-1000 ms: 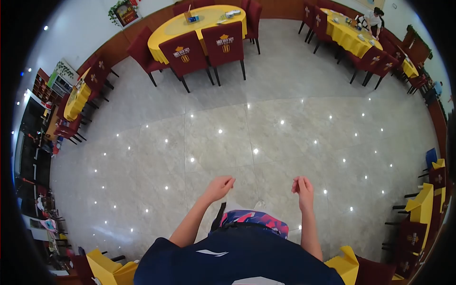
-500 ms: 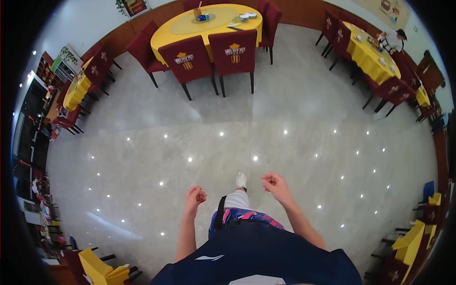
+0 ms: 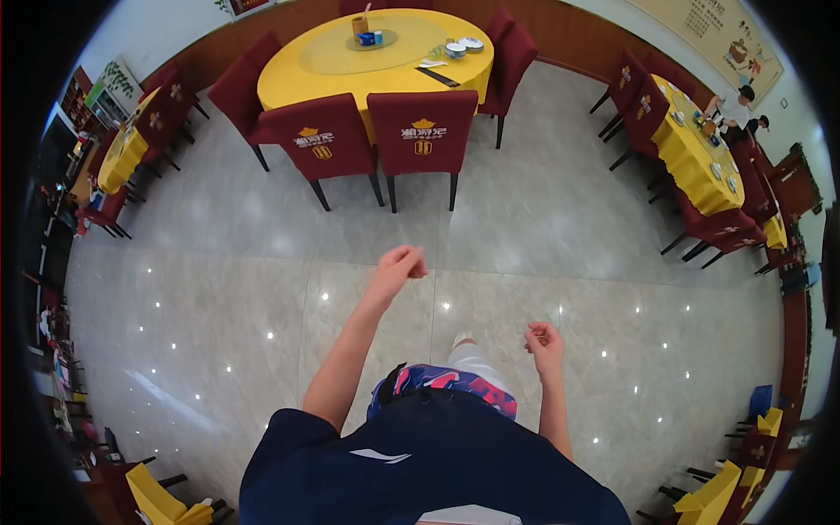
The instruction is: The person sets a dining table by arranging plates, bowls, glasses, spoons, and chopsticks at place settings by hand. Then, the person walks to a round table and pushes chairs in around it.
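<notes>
My left hand (image 3: 402, 266) is stretched forward over the tiled floor (image 3: 262, 306), its fingers curled and slightly blurred. Lower and to the right, my right hand (image 3: 543, 339) hangs above the floor beside my body, fingers loosely bent. Neither hand touches any object; whether something small is inside the curled fingers cannot be made out. Ahead of my left hand is a red chair (image 3: 422, 144) at a round table with a yellow cloth (image 3: 289, 79). Bowls (image 3: 456, 50), black chopsticks (image 3: 437, 76) and a blue box (image 3: 367, 38) lie on that table.
At the right, people (image 3: 733, 107) are by a long yellow-covered table (image 3: 691, 162) with red chairs. A smaller yellow table (image 3: 124, 163) is at the left. Yellow-covered chairs (image 3: 710, 497) stand at the lower right, and a blue chair (image 3: 760, 401) is above them.
The round table and its chairs appear nearer and larger. My left hand has swung forward, while my right hand has drawn back to the right. A second person shows at the right table.
</notes>
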{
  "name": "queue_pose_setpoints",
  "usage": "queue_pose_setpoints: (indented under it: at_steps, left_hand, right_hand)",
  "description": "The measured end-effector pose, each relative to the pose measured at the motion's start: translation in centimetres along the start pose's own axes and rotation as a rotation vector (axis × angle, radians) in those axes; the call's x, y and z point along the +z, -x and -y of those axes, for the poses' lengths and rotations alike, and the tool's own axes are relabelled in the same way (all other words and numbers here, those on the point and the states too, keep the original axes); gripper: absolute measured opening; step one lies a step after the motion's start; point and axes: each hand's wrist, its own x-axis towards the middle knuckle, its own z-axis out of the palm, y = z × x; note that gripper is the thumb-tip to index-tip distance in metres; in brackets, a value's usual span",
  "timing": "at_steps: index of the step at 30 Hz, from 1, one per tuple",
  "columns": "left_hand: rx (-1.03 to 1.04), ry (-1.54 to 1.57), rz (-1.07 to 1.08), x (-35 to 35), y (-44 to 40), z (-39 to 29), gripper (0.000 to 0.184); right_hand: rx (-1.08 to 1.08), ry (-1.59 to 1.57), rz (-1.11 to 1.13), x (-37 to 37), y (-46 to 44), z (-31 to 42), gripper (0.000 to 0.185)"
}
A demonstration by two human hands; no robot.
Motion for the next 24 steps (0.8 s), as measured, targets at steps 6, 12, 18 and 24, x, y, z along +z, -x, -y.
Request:
queue_pose_setpoints:
  at_steps: [6,12,18,24]
  left_hand:
    - [0.215,-0.525,0.115,5.3,-11.8,-2.2,0.013]
    - [0.297,-0.763,-0.052,6.3,-19.2,-5.2,0.014]
    - [0.363,-0.94,-0.215,2.9,-26.1,-9.3,0.014]
    - [0.538,-1.086,-0.159,-7.2,-40.6,-13.0,0.039]
  right_hand:
    - [-0.087,0.008,0.096,-0.7,-16.1,2.9,0.021]
    - [-0.281,0.199,0.264,2.3,-29.6,11.3,0.046]
    - [-0.413,0.419,0.418,8.8,-41.2,18.1,0.073]
    - [-0.633,0.805,0.431,19.5,-56.6,21.3,0.082]
